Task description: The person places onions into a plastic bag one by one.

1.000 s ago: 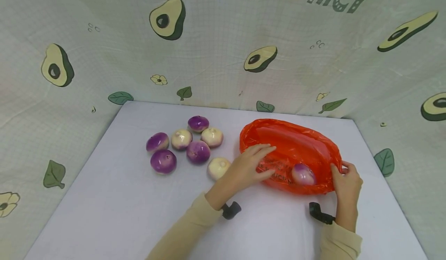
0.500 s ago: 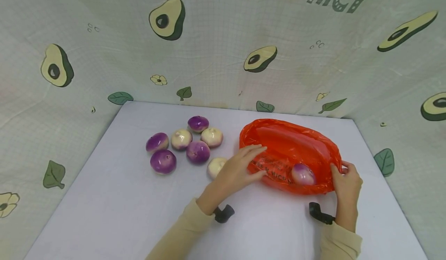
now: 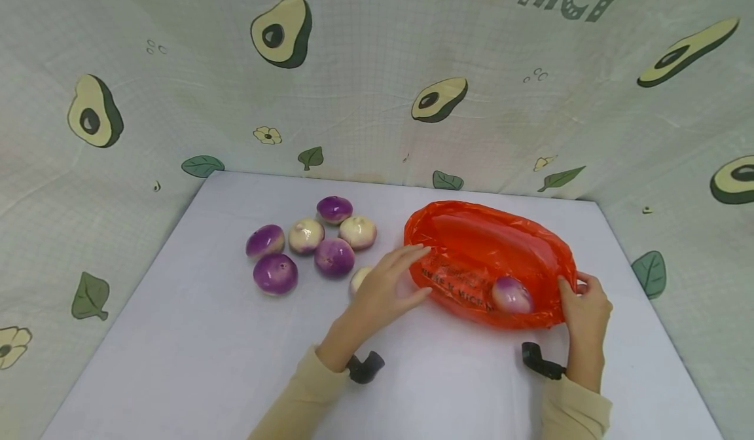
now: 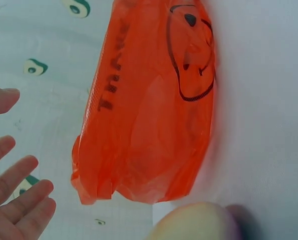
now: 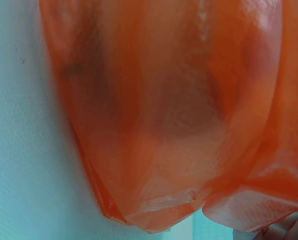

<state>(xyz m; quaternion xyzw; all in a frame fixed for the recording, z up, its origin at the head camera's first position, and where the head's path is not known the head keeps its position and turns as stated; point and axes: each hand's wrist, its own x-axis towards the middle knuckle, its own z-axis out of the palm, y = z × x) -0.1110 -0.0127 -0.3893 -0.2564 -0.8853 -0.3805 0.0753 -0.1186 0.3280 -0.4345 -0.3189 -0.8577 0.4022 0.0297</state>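
Note:
In the head view a red plastic bag [image 3: 495, 230] stands with its mouth spread wide, and one purple-and-white turnip [image 3: 511, 294] lies inside. My right hand [image 3: 586, 306] pinches the bag's right rim between thumb and fingers. At the bag's left end my left hand [image 3: 379, 289] holds nothing, its fingers apart. It partly covers a pale turnip [image 3: 357, 279] on the table. The left wrist view has the spread left fingers [image 4: 26, 200] beside the bag's printed side [image 4: 149, 110]. Red plastic [image 5: 164, 125] fills most of the right wrist view.
Several purple and pale turnips [image 3: 334, 257] are grouped on the white table [image 3: 194, 348], left of the bag. Behind the table hangs a cloth [image 3: 365, 54] printed with avocados. Black wrist mounts [image 3: 366, 368] stick out beside both wrists.
My left hand has drawn back leftward from over the bag's mouth to its left rim, covering more of the pale turnip. The right hand and the bag have stayed in place.

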